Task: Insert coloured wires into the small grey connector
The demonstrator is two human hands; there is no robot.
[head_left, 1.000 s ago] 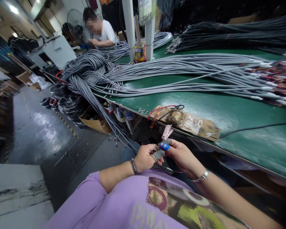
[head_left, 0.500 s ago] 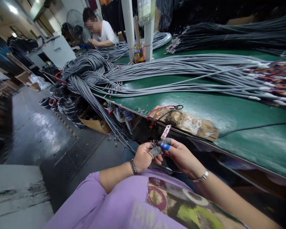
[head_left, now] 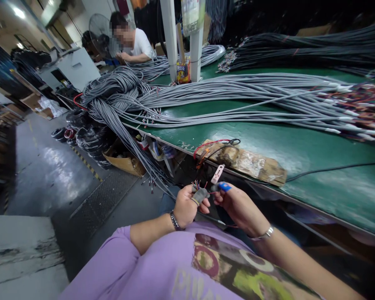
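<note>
A small fan of thin coloured wire ends (head_left: pixel 197 184) sticks up just in front of the near edge of the counter (head_left: pixel 268 141), low in the middle of the view, above the person's lap. The left hand (head_left: pixel 187 204) is closed around the wires below the fan, its thumb and forefinger in grey finger covers pinching them. The right hand (head_left: pixel 237 204) sits just beside it, its fingers curled and its blue-capped fingertip (head_left: pixel 225 187) pinched with the thumb at the wires; whether it grips a single strand is too small to tell. A pink tag (head_left: pixel 218 173) stands tilted just above the two hands. Behind it, on the counter's edge, lies a worn cardboard pad (head_left: pixel 253 162) with red and black leads on it. Farther back, long bundles of grey cable (head_left: pixel 225 91) stretch across the green counter and spill over its left end. A person in a white shirt (head_left: pixel 140 41) works at the far end.
</note>
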